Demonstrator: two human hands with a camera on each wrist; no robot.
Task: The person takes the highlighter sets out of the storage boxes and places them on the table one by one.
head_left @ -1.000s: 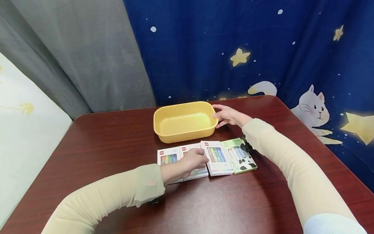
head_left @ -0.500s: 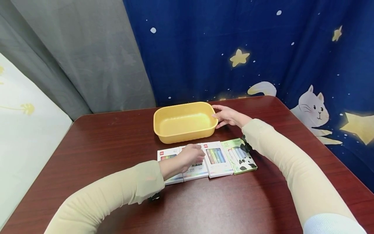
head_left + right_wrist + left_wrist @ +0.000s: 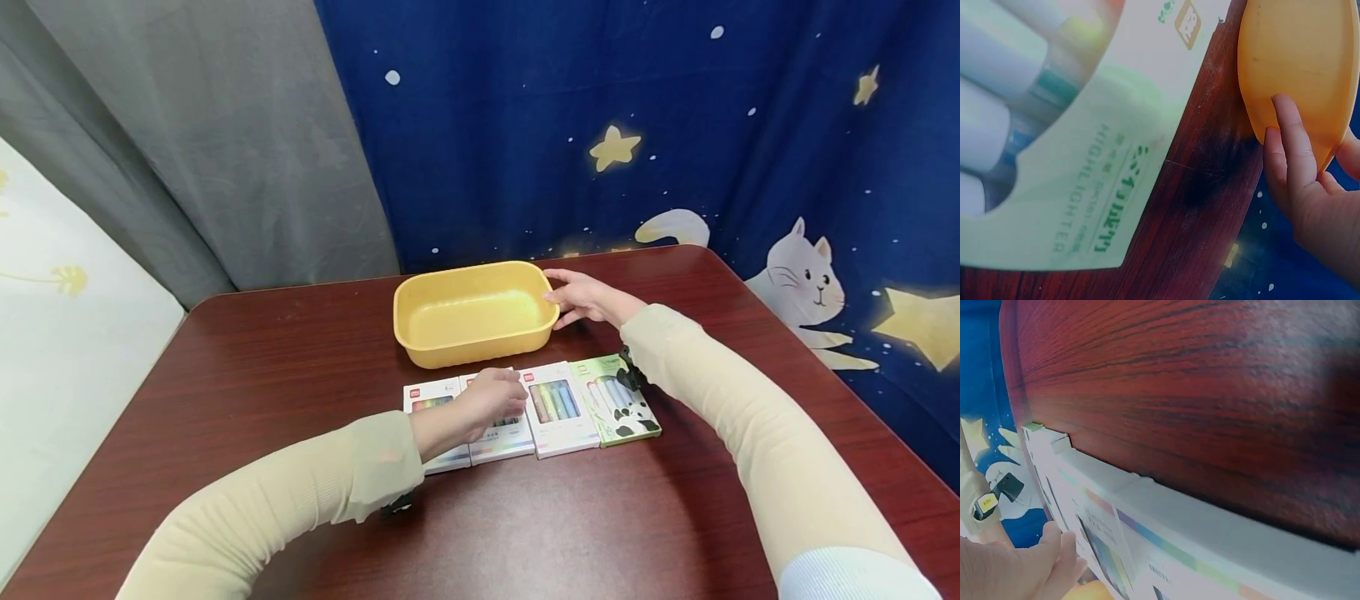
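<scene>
My right hand holds the right end of a yellow plastic basin. In the right wrist view its fingers lie along the outer wall of the basin, the thumb partly hidden. My left hand hovers over the row of pen boxes, fingers loosely bent and nothing visible between them. It partly covers two white pen boxes, the left one and the middle one. To its right lie another white pen box and a green highlighter box with a panda print.
The boxes lie side by side on a dark red wooden table, just in front of the basin. A blue star-patterned curtain and a grey curtain hang behind the table's far edge.
My left hand has drawn slightly left and away from the third white pen box, which now lies flatter and a little nearer me. The right hand and basin have stayed put.
</scene>
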